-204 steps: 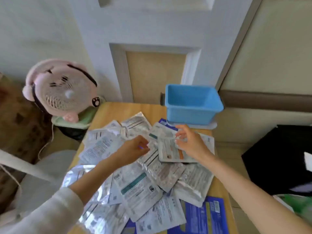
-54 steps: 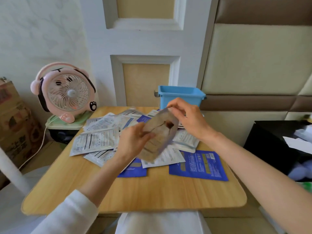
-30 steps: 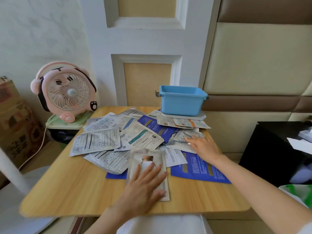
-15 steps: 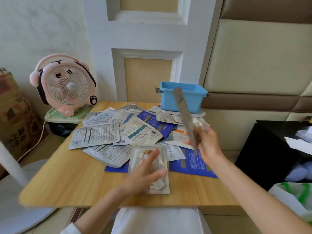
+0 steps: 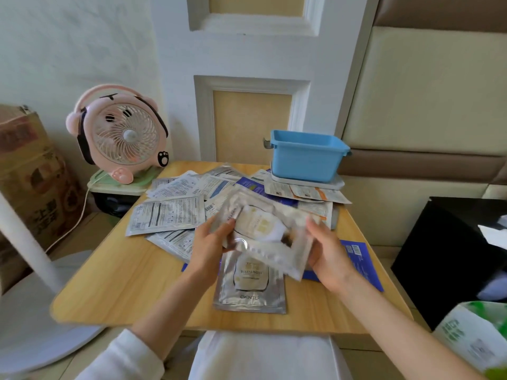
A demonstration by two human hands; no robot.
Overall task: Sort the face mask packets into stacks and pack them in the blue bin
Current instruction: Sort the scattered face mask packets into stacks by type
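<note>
Left hand [image 5: 211, 242] pinches the left edge of a silver face mask packet [image 5: 267, 229], tilted up off the bench [image 5: 123, 283], and the right hand [image 5: 326, 250] grips its other edge. Just under both hands a similar flat packet [image 5: 249, 286] lies face up. The blue bin [image 5: 307, 160] sits well beyond the right hand.

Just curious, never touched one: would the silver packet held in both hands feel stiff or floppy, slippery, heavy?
Probably floppy: the silver packet bends between the left hand and right hand. Likely slippery, since its foil shines. Probably light, being so thin.
</note>
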